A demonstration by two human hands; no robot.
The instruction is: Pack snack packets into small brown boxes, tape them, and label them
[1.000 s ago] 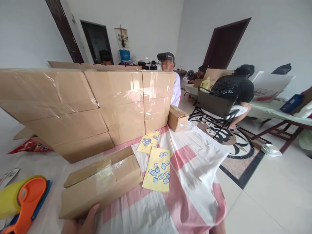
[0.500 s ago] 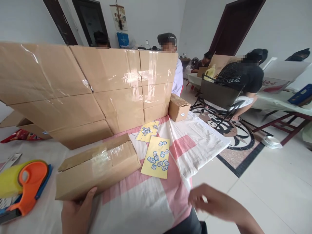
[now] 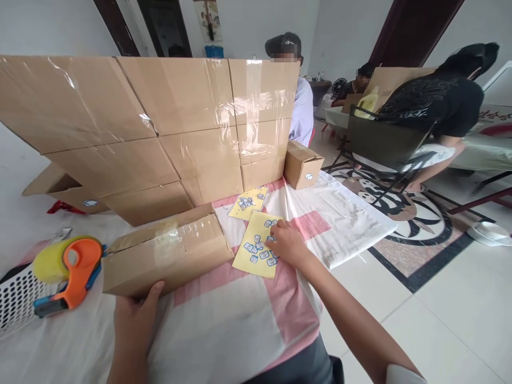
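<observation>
A long taped cardboard box (image 3: 192,250) lies on the cloth, and my left hand (image 3: 138,314) grips its near lower left side, thumb on the front face and the other fingers hidden beneath. To its right is a yellow sticker sheet (image 3: 250,258) with small blue-edged stickers. My right hand (image 3: 290,242) is on that sheet's right side with curled fingers closed at its edge; whether a sticker is between them cannot be made out. Partly under this sheet's top lies a second yellow sheet (image 3: 256,198) with grey-blue pictures.
A wall of taped cardboard (image 3: 200,160) stands across the table's far side. At left are an orange tape dispenser (image 3: 76,274) and a white perforated basket (image 3: 20,298). A small box (image 3: 302,165) with a round sticker sits far right. Other people sit beyond.
My right hand has moved from beside the table's right edge forward and left onto the yellow sticker sheet. My left hand keeps its hold on the box. The camera view has shifted.
</observation>
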